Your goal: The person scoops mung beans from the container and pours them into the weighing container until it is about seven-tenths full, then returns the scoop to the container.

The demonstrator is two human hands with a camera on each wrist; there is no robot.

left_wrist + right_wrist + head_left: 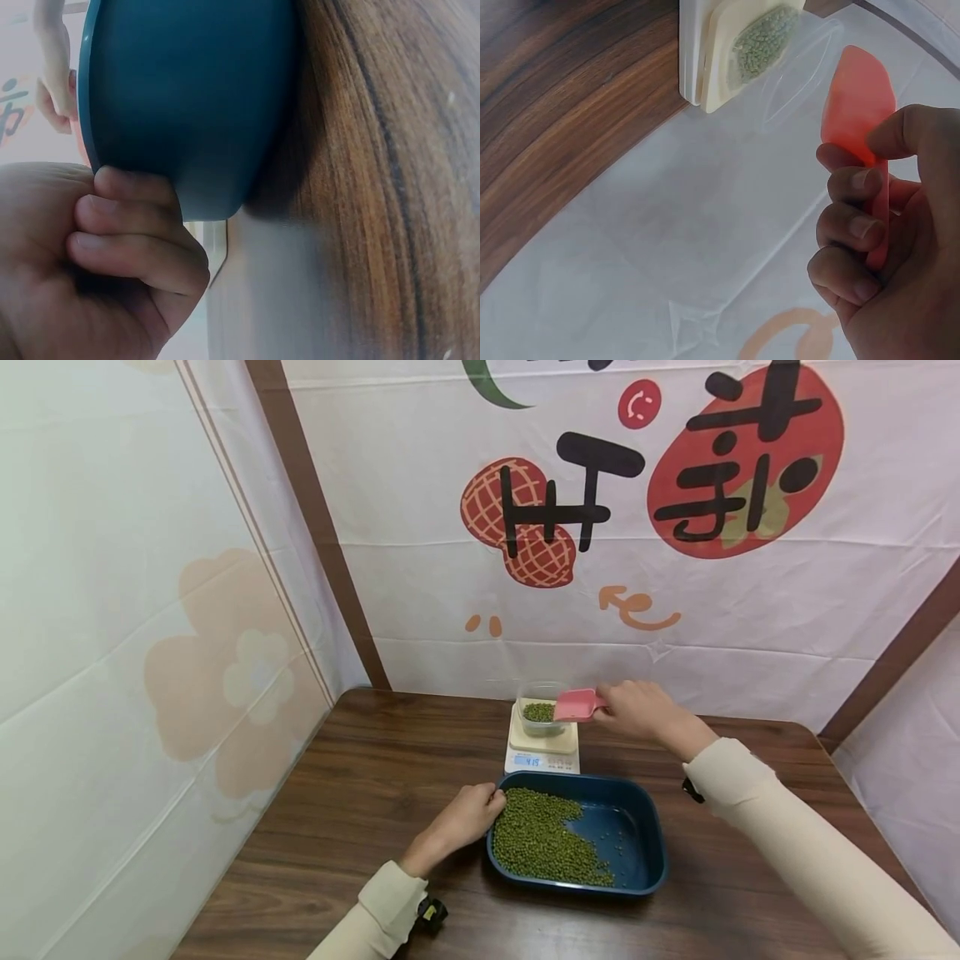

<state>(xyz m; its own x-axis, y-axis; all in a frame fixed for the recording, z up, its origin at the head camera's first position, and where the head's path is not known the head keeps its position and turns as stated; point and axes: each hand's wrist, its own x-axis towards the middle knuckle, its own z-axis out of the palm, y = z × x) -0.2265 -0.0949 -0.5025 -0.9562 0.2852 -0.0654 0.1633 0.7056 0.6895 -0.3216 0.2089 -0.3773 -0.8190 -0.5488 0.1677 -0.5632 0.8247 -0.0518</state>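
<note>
My left hand (465, 814) grips the left rim of a dark blue tray (626, 839); in the left wrist view its curled fingers (135, 217) lie against the tray's outer wall. Green mung beans (536, 839) fill mostly the left part of the tray. Behind it stands a white kitchen scale (562, 766) with a lit display, bearing a clear plastic container (543, 688) with some mung beans inside. My right hand (641, 710) holds a small pink scoop (859, 94) by its handle, tilted beside the container's right rim. No beans show in the scoop.
The brown wooden table (360, 777) carries everything. A white printed cloth (420, 568) hangs right behind its far edge, close to the scale, and another pale cloth panel (112, 693) stands along the left side.
</note>
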